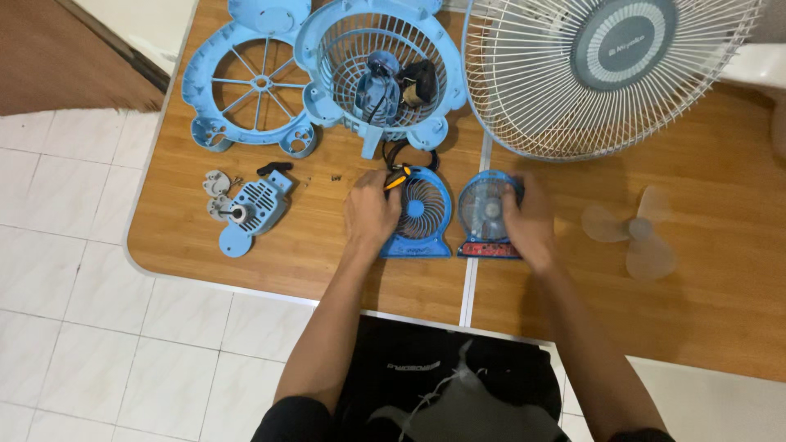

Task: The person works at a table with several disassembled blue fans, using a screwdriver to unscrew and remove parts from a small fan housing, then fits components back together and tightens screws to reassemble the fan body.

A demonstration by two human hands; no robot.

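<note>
Two halves of a small blue fan lie side by side on the wooden table (327,262). My left hand (370,217) rests on the left half, a blue grille shell (419,214), and holds an orange-and-black tool (398,175) at its top edge. My right hand (530,221) grips the right half, a blue body (483,214) with a clear blade and a red base strip.
At the back lie a blue fan frame (250,82), a blue cage (381,65) holding a motor, and a large white fan guard (606,69). A blue motor cover (254,211) sits left; a clear fan blade (634,232) lies right. White tile floor lies below the table edge.
</note>
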